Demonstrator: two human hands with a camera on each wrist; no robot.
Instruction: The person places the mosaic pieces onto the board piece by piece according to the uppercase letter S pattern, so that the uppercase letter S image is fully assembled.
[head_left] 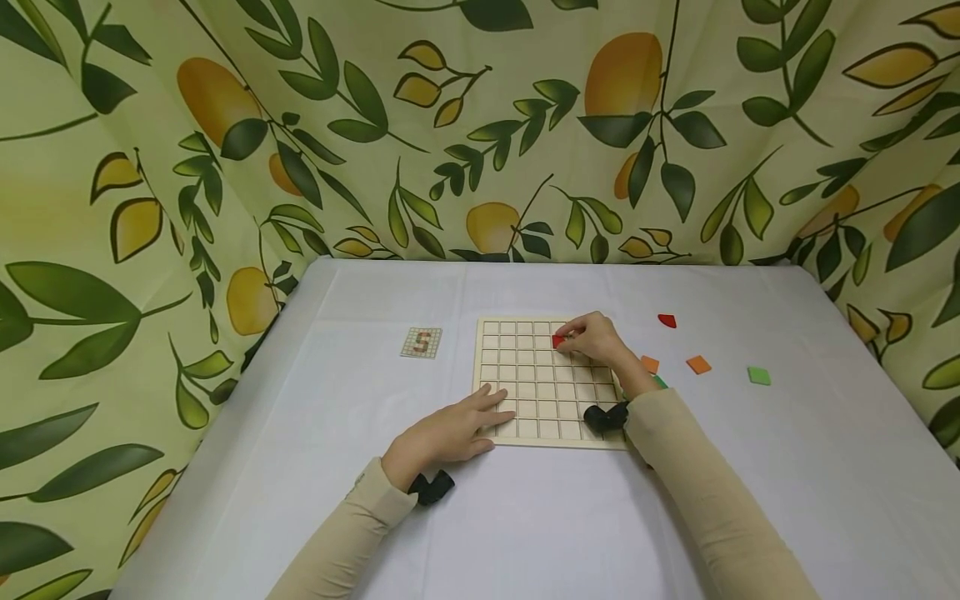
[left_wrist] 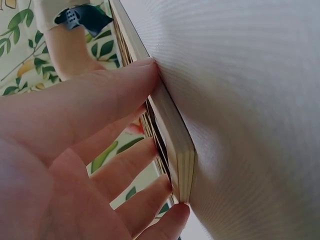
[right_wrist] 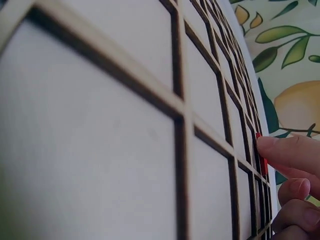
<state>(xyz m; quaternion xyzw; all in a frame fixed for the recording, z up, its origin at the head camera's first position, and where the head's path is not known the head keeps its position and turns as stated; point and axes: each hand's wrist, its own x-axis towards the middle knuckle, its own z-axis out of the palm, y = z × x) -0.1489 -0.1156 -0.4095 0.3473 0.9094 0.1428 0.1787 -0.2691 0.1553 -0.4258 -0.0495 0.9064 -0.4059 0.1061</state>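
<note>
A pale wooden board [head_left: 527, 408] divided into a grid of square cells lies on the table. At its far side, my right hand [head_left: 592, 337] pinches a small red tile [head_left: 557, 341] over one of the upper cells. In the right wrist view, a fingertip lies against that red tile [right_wrist: 263, 160], level with the grid bars, while the other fingers curl below. My left hand [head_left: 453, 427] rests with spread fingers on the board's near left corner. The left wrist view shows its thumb along the board's edge [left_wrist: 182, 155] and the other fingers reaching over the side.
Left of the board lies a small gridded card [head_left: 422, 342] with an S pattern. To the right are a red quarter-round piece [head_left: 667, 321], orange tiles [head_left: 699, 364] and a light green tile [head_left: 759, 376]. A darker green piece [head_left: 660, 382] shows partly behind the right forearm. A leaf-patterned curtain [head_left: 480, 125] hangs behind.
</note>
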